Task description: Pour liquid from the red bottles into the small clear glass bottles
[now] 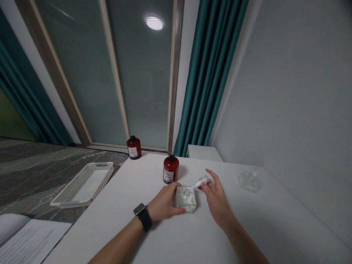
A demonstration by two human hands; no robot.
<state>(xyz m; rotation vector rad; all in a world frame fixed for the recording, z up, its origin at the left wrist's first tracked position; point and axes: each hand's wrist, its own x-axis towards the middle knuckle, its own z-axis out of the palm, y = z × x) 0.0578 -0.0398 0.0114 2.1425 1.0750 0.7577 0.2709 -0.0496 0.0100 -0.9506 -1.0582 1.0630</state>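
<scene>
A square clear glass bottle (186,200) stands on the white table. My left hand (164,202), with a dark watch on its wrist, is closed around the bottle's left side, thumb and fingers spread across its edges. My right hand (216,198) pinches a clear glass stopper with a long stem (201,181), held tilted. Its narrow end points down and left to the mouth of the bottle; whether it touches the mouth I cannot tell. Just behind the bottle is a dark red jar-like bottle (171,169) with a black cap and a white label.
Another red bottle (134,147) is at the table's far left corner. A clear, crumpled-looking item (250,180) lies at the right. Beyond the left edge are a white perforated basket (103,178) and open printed pages (33,240). A white cabinet (205,153) stands behind the table (176,242).
</scene>
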